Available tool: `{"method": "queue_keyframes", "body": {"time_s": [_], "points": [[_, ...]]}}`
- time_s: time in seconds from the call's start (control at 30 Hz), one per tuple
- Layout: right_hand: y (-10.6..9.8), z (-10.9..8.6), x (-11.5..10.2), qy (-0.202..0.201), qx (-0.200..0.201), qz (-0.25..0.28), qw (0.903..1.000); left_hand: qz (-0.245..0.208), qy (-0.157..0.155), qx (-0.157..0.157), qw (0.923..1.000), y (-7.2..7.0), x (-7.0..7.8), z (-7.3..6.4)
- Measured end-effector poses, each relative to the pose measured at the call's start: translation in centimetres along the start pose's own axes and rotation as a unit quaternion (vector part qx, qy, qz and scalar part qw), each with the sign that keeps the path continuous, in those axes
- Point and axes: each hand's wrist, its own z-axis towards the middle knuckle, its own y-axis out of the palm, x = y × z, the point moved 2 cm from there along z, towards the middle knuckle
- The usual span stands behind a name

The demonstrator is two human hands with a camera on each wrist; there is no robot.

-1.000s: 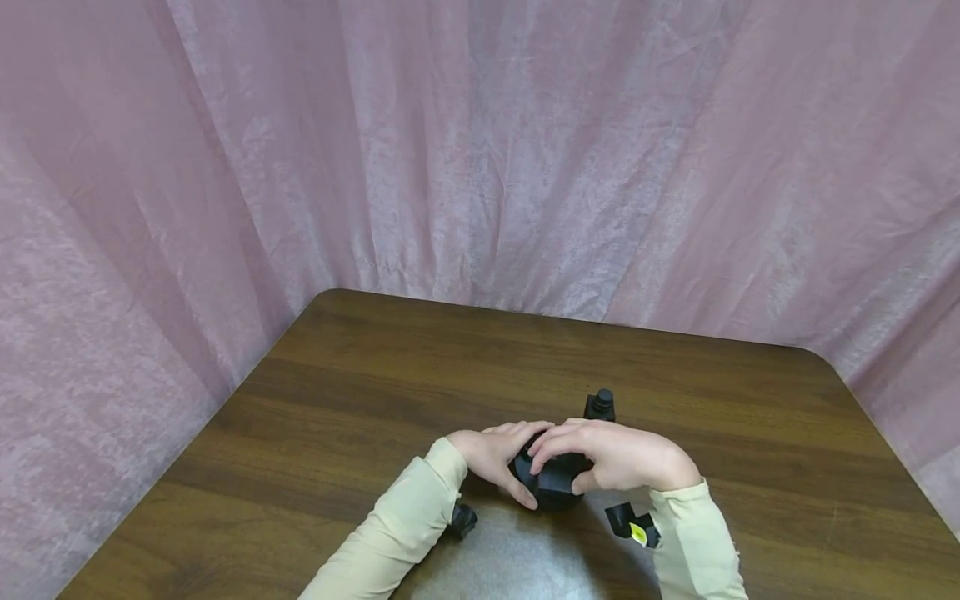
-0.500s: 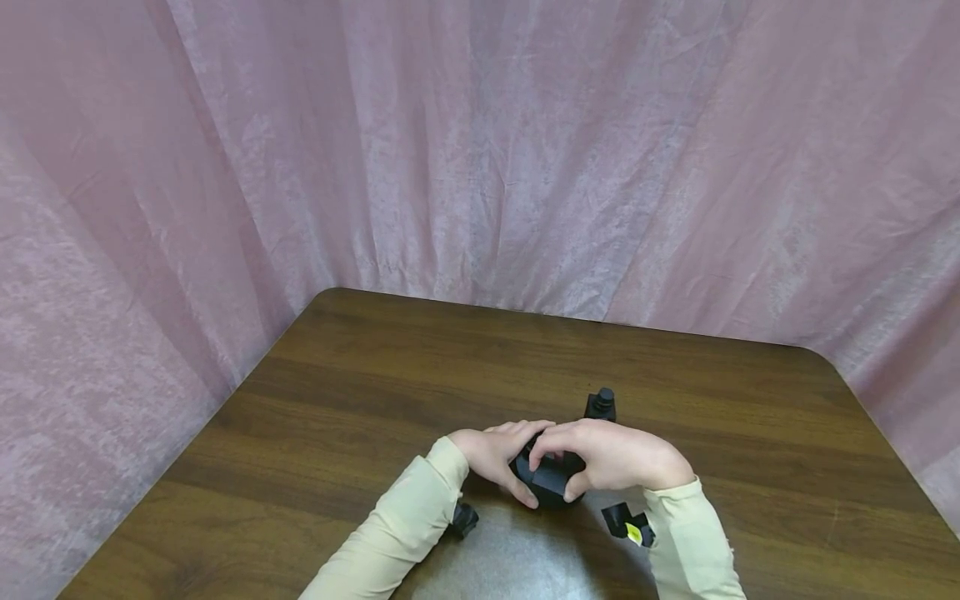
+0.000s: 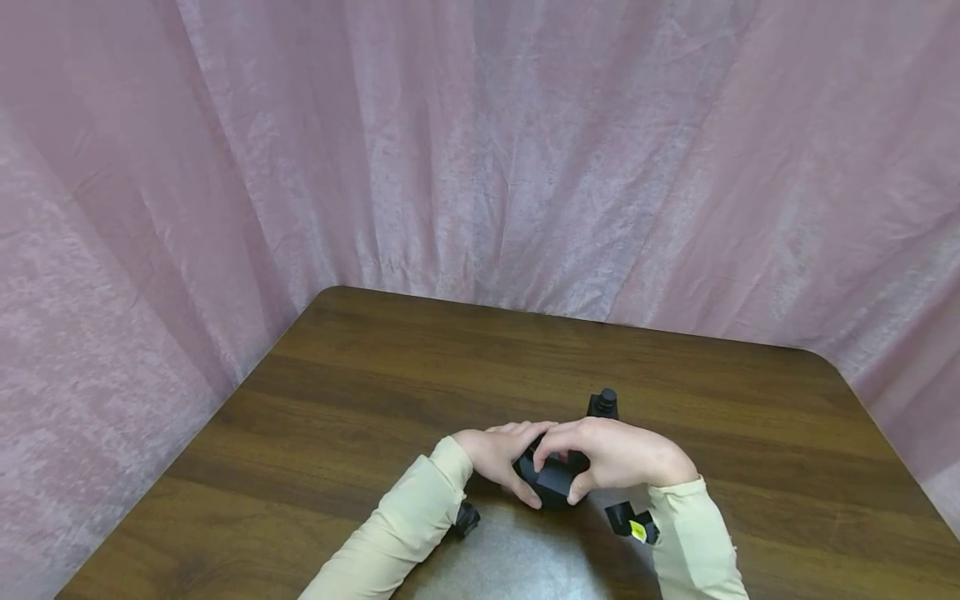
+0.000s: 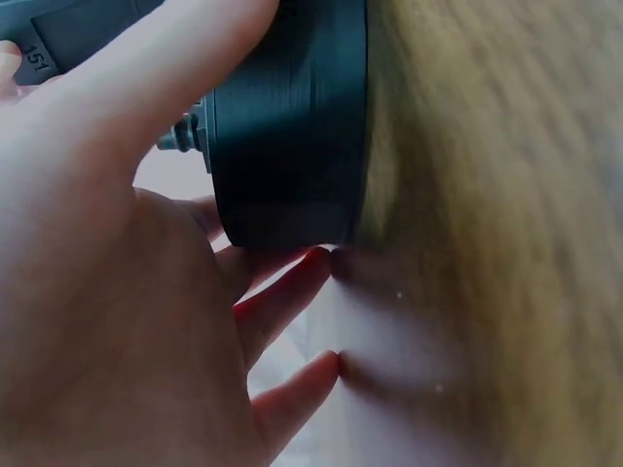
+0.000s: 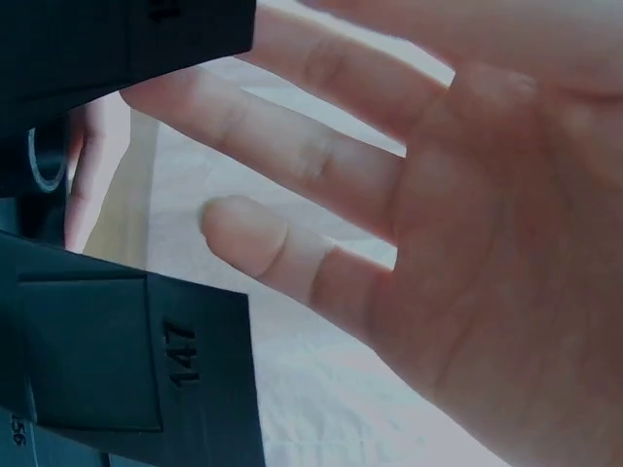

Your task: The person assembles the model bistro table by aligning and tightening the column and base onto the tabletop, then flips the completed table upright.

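A black faceted plastic assembly [image 3: 553, 482] stands on the wooden table between both hands. In the left wrist view its thick round-sided base [image 4: 292, 146] rests on the table, beside a small stub and a part marked 151. My left hand [image 3: 504, 460] holds the base from the left, thumb along the front and fingers behind. From above and the right, my right hand [image 3: 628, 455] grips the upper part with thumb and curled index finger. In the right wrist view, a black block marked 147 [image 5: 136, 360] sits in front of the palm, its other fingers extended.
Behind the right hand stands a small black block with a round knob [image 3: 603, 403]. Black wrist devices, left [image 3: 467, 520] and right [image 3: 632, 523], hang at the sleeves. Pink curtains [image 3: 480, 150] surround the brown table [image 3: 360, 367].
The right hand's spread fingers have drawn together, with index finger and thumb shifting slightly on the assembly. The left hand keeps its hold. The assembly stays in about the same place.
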Motion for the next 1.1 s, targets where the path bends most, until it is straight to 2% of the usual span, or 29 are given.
{"method": "queue_keyframes", "body": {"time_s": [0.17,0.33,0.43,0.6,0.67,0.8,0.93,1.03,1.1], "points": [[-0.2,-0.5,0.0,0.006,-0.017,0.01,0.9998,0.003,-0.016,-0.007,0.9998,-0.1,-0.1,-0.2],[-0.8,-1.8,0.3,0.036,-0.052,0.05,0.9968,-0.012,-0.006,-0.007,0.9999,-0.4,-0.3,-0.5],[-1.3,-2.5,0.6,0.05,-0.051,0.064,0.9954,-0.027,-0.006,-0.007,0.9996,-0.7,-0.5,-0.8],[-2.4,-3.7,1.7,0.061,0.021,0.069,0.9956,-0.028,0.013,-0.015,0.9994,-0.8,-0.9,-0.8],[-2.7,-4.4,2.2,0.06,0.065,0.052,0.9947,-0.025,0.023,-0.019,0.9992,-0.8,-0.9,-0.7],[-3.2,-5.5,3.2,0.088,0.135,0.002,0.9869,-0.03,0.027,-0.026,0.9989,-0.9,-0.7,-0.7],[-3.0,-5.9,4.4,0.139,0.171,-0.025,0.975,-0.045,0.051,-0.023,0.9974,-1.0,-0.3,-0.6],[-2.1,-6.0,5.9,0.174,0.187,-0.01,0.9667,-0.042,0.074,-0.022,0.9961,-0.9,0.1,-0.4],[-1.1,-5.9,7.1,0.193,0.196,0.007,0.9614,-0.026,0.076,-0.022,0.9965,-0.7,0.3,-0.4]]}}
